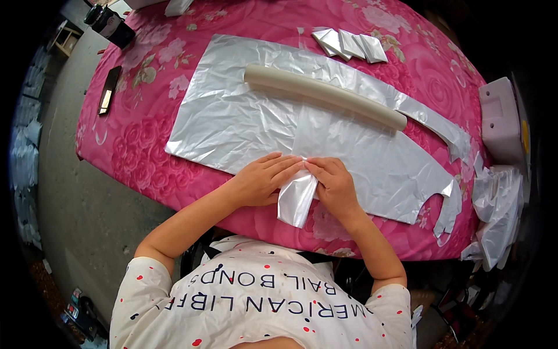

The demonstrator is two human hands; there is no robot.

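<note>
A narrow folded strip of whitish plastic bag [297, 200] lies at the table's near edge, its lower end sticking out toward me. My left hand [261, 179] is closed on its upper left side, fingers pressed together and fingertips at the top. From the other side my right hand [332, 185] pinches its upper right edge, the fingertips almost meeting the left ones. Beneath both hands spreads a layer of flat silvery-white plastic carrier bags [232, 110], with cut handle loops at the right end. Across these bags rests a long beige tube [325, 96].
Several small folded plastic squares [349, 45] lie at the far side of the pink floral tablecloth [157, 110]. A phone [109, 90] and a dark bottle [109, 26] are at the left. On the right stand a pale plastic box [501, 119] and bunched clear bags [497, 206].
</note>
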